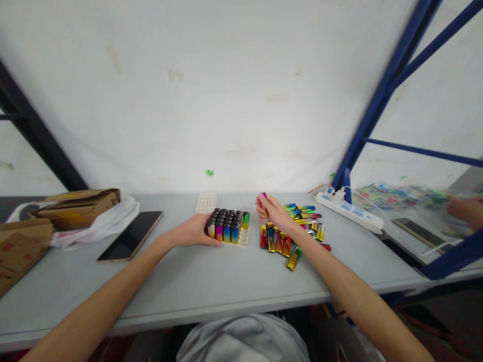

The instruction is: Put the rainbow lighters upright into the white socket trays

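Note:
Several shiny lighters stand upright, black tops up, in a white dimpled tray on the table. My left hand is wrapped around the left side of this group, thumb along the front; its other fingers are partly hidden behind. The tray's right-hand cups hold one green-gold lighter at the back, with bare cups in front of it. Raised to the right of the tray, my right hand is closed around a purple-and-gold lighter. Below its wrist lies a loose pile of metallic coloured lighters.
Behind the tray lies another white dimpled tray. To the left are a dark tablet, cardboard boxes and a white plastic bag. A power strip and blue frame stand right; beyond is another person's hand.

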A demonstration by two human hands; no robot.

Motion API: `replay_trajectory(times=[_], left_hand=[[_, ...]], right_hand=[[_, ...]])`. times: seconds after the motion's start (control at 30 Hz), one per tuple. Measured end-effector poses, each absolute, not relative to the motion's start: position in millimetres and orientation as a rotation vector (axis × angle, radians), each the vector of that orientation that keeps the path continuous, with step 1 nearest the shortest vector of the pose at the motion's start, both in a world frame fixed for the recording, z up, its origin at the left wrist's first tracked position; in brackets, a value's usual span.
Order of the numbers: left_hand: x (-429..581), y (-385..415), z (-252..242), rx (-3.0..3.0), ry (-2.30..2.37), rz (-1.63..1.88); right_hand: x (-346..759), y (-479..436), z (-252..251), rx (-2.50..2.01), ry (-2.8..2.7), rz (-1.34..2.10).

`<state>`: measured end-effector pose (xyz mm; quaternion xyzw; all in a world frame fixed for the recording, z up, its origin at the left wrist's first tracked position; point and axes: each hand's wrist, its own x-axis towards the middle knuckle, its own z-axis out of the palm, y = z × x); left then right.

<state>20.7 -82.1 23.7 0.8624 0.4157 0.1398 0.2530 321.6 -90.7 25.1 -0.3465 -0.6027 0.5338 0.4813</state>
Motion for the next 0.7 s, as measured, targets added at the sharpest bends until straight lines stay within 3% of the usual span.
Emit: replay_trajectory(times=[0.1,0.3,0.7], left_hand=[[20.7,-81.5,23.2,2.355,1.121,0.389],[21.5,-81.7,22.6,2.345,1.102,0.428],[21.9,-82.4,23.8,2.361,1.098,0.425]], right_hand=[[315.1,-92.9,23.2,-0.979,-1.464,1.197],[311.9,-93.0,14.1,-1.27,-1.602,0.667],[315.1,-94.8,20.7,-1.278,-1.711,0.482]])
